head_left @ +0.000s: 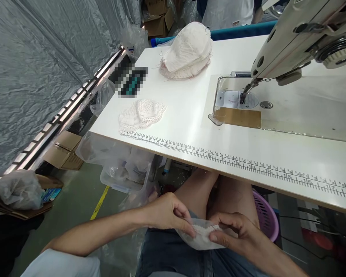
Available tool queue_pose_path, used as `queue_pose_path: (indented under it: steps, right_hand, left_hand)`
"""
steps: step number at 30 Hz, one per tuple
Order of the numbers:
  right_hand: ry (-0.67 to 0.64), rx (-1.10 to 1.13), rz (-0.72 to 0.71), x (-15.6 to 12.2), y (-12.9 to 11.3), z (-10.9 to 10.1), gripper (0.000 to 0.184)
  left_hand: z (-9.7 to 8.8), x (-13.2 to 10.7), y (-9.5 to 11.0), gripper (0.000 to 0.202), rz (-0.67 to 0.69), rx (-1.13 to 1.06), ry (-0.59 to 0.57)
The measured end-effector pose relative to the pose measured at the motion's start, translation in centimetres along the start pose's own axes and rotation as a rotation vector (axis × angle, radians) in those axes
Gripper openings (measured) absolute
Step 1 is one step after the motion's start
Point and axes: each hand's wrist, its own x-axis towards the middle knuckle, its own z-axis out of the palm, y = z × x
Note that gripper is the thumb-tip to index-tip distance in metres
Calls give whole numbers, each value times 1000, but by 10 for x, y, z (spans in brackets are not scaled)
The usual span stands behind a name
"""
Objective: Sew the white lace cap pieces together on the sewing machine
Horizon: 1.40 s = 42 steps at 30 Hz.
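Head view, sole cam: sheer white pc point(200, 243) sits betw. 5 & 6 o'clock from ctr of view, over the lap, below the near edge of the white table point(178, 104). L hand point(169, 214) pinches its L end, thumb vs. fingers; R hand point(238, 230) closed on the R end, thumb on top, so both grips are on the pc, approx. 9 & 3 o'clock of it. Handling (my est.): v. light, soft, limp; thin outer layer prob. a bit slippery, frayed whitish edge apt to snag or shed thread. Best hold: fingertips at both ends, light tension, no hard tugging on the raw edge. Similar soft goods: lace pc point(142, 114) at 10 o'clock, cup-shaped stack point(187, 52) nr 12, both on tabletop. Sewing machine point(300, 44) at 2 o'clock, cut off by frame edge; needle tip too small to make out. Hidden: underside of held pc, most R fingertips behind it, some L fingers curled out of sight; can't tell no. of layers. Pixelated patch at 10 o'clock, contents unreadable. Pink basket point(267, 217) at 4 o'clock, partly behind leg, inside not visible.
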Motion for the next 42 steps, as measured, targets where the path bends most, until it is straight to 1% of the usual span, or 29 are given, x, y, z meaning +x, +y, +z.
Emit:
queue_pose_path:
  steps: [4, 7, 10, 13, 16, 18, 20, 23, 27, 30, 32, 36, 42]
  right_hand:
    - [-32, 1, -1, 3, -4, 2, 31]
    - [-34, 9, -22, 5, -7, 4, 29]
    - [-25, -18, -23, 2, -7, 4, 28]
    - [14, -86, -20, -1, -6, 3, 27]
    - [66, -157, -5, -1, -6, 5, 29]
    - [88, -163, -15, 0, -6, 7, 32]
    - [85, -128, -28, 2, -6, 8, 34]
    - [44, -61, -33, 3, -6, 7, 34]
    - [36, -30, -51, 2, -6, 7, 32]
    - [51, -54, -44, 2, -6, 8, 32]
    - [64, -84, -38, 2, -6, 9, 32]
    - [89, -131, -47, 0, -6, 10, 31]
    - [115, -221, -90, -2, -4, 9, 29]
  left_hand:
    - [0, 0, 3, 34, -51, -77, -38]
    - [3, 0, 5, 36, -32, -67, -56]
    - [4, 1, 4, 33, -3, -11, -31]
    - [4, 2, 2, 32, 7, 51, 3]
    - [3, 2, 3, 33, 10, 84, 18]
    - [2, 1, 4, 32, 3, 93, 28]
    - [1, 0, 6, 31, -12, 95, 38]
    - [1, -1, 6, 30, -31, 82, 36]
    - [2, -1, 4, 31, -21, 58, -2]
    - [4, 0, 5, 33, 27, 115, -20]
    - [6, 1, 7, 33, 49, 174, -2]
    - [9, 2, 8, 28, 50, 196, 38]
    - [9, 1, 7, 28, 52, 209, 37]
